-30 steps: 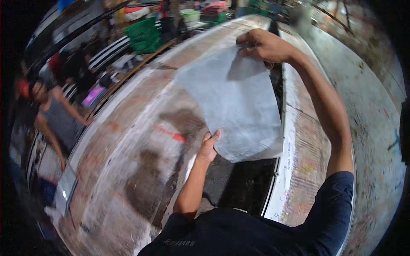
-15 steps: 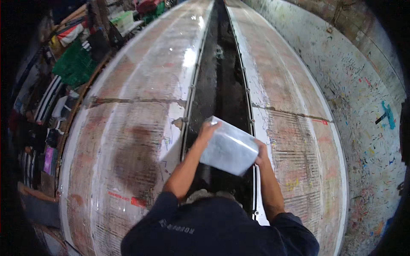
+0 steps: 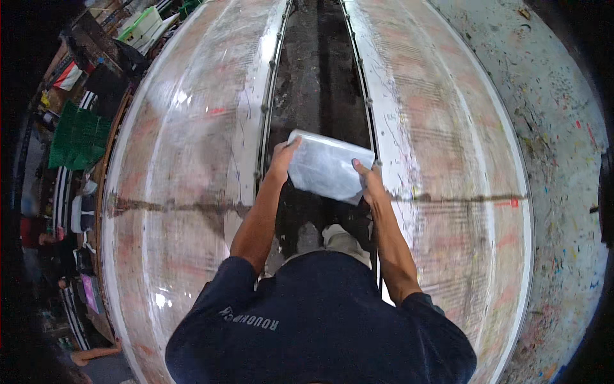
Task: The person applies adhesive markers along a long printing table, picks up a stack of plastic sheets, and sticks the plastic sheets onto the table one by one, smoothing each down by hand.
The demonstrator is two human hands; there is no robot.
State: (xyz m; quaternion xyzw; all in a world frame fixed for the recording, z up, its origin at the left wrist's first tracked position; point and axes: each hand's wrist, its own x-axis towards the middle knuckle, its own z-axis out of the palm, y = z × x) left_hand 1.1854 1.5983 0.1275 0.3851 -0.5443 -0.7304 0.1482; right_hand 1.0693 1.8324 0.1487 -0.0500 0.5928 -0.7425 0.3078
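Observation:
A silvery-grey, glossy, roughly rectangular sheet or flat packet (image 3: pixel 327 169) is held out in front of my body, above the dark aisle. Its exact kind cannot be made out. My left hand (image 3: pixel 282 158) is closed on its left edge near the far corner. On the opposite edge, my right hand (image 3: pixel 371 182) grips it, thumb lying on the upper face and fingers hidden beneath. The piece is tilted, its right side nearer to me than its left.
Long stained tables with white edge strips run along both sides, the left table (image 3: pixel 185 256) and the right table (image 3: pixel 448 256). Between them lies the dark aisle floor (image 3: pixel 313 70). Green netting (image 3: pixel 80 136) and clutter line the far left. A paint-spotted floor (image 3: pixel 550 192) borders the right.
I have moved forward along the aisle; the table seams are nearer. The grey piece is farther up the picture and tilts less, and my right thumb now shows on top.

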